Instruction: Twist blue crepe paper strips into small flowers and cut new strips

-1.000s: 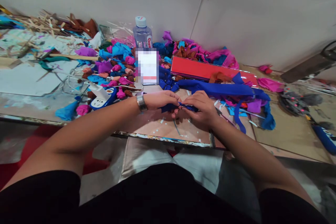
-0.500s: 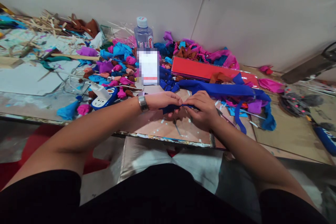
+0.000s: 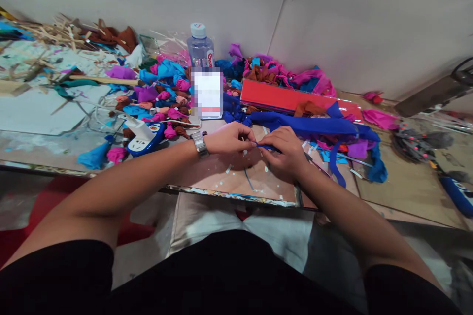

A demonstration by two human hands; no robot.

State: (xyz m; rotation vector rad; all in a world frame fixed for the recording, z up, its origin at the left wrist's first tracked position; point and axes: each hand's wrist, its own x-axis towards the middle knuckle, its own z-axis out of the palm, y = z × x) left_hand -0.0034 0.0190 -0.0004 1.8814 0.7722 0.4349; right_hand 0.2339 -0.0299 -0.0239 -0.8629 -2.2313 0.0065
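Observation:
My left hand [image 3: 231, 139], with a metal-banded watch [image 3: 200, 144] at its wrist, is closed in a pinch at one end of a small piece of dark blue crepe paper [image 3: 271, 147]. My right hand [image 3: 286, 151] is wrapped round the rest of the same piece, fingertips meeting those of the left. Most of the paper is hidden by the fingers. Just behind the hands lies a long folded length of blue crepe paper [image 3: 306, 125], its narrow tail hanging to the right of my right hand.
Many rolled paper flowers in pink, blue and brown crowd the left, beside a blue-and-white power socket [image 3: 146, 140]. A lit phone [image 3: 208, 93] leans before a plastic bottle [image 3: 199, 47]. A red packet [image 3: 295, 98] lies behind; green-handled pliers [image 3: 77, 83] rest at left.
The blue flap that hung below my left hand no longer shows; only a thin twisted bit is visible between the fingertips. My left fingers have curled and shifted slightly; the right hand stays put.

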